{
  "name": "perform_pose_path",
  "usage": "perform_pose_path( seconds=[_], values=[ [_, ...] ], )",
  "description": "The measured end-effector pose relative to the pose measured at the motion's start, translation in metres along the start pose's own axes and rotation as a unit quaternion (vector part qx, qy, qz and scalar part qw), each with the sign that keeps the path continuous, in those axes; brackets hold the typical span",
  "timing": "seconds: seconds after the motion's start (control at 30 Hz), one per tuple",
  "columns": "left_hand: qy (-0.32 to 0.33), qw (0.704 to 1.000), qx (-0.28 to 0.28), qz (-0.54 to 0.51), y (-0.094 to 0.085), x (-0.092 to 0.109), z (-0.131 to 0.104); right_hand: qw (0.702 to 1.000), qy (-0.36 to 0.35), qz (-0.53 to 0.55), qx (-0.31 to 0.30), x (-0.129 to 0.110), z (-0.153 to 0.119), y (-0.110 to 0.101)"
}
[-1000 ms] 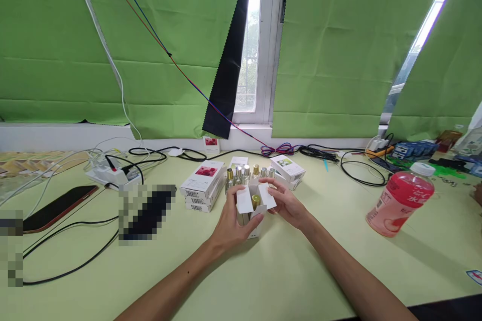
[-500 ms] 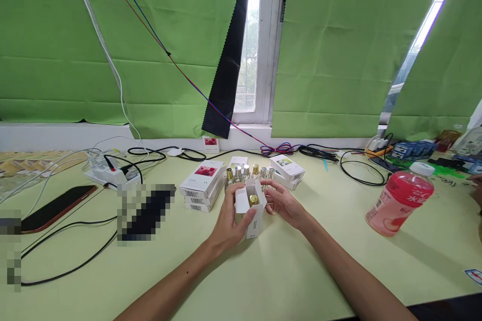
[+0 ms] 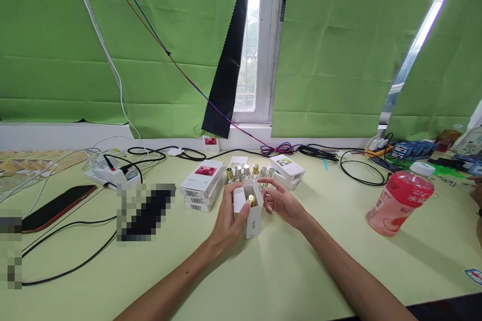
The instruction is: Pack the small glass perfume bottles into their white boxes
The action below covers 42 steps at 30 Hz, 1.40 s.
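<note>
Pale green surface [image 3: 301, 281] covered left and back with cables. Pink drink bottle [image 3: 401, 203] placed well to the right. White box stack [image 3: 201, 185] set left of the hands, red picture shown on top. Open white box [image 3: 253, 223] held roughly upright at center, clasped in left hand [image 3: 229, 218] grip. Right hand [image 3: 284, 203] grip open, fingers half-curled just beside the box; contact can't be told. Small capped bottles [image 3: 246, 173] grouped behind. Gold cap [image 3: 251, 200] seen inside the box, by the left thumb.

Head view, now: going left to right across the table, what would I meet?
Red-cased phone → stack of white boxes → open white box → white box with green picture → pink-labelled bottle.
</note>
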<state>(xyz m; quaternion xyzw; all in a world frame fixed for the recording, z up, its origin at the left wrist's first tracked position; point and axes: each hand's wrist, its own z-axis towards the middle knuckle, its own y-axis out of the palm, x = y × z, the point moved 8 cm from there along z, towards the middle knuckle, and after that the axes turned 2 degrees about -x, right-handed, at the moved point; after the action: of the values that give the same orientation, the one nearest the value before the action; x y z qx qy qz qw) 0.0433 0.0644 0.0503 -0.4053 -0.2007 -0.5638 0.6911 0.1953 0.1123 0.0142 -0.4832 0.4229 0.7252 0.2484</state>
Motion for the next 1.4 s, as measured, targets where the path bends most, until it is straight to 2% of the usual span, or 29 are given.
perform_pose_path(
  seconds=[0.33,0.87,1.4],
  values=[
    [-0.007,1.0,0.0,-0.001,0.0,0.002,0.001,1.0,0.001,-0.002,-0.005,-0.003,-0.002,0.004],
    [0.023,1.0,-0.008,0.019,0.002,0.003,0.001,1.0,-0.001,0.002,-0.025,-0.003,-0.003,0.008],
    [0.051,0.998,-0.012,0.038,0.002,0.004,0.0,0.997,-0.002,0.005,-0.076,-0.001,-0.004,0.012]
  ],
)
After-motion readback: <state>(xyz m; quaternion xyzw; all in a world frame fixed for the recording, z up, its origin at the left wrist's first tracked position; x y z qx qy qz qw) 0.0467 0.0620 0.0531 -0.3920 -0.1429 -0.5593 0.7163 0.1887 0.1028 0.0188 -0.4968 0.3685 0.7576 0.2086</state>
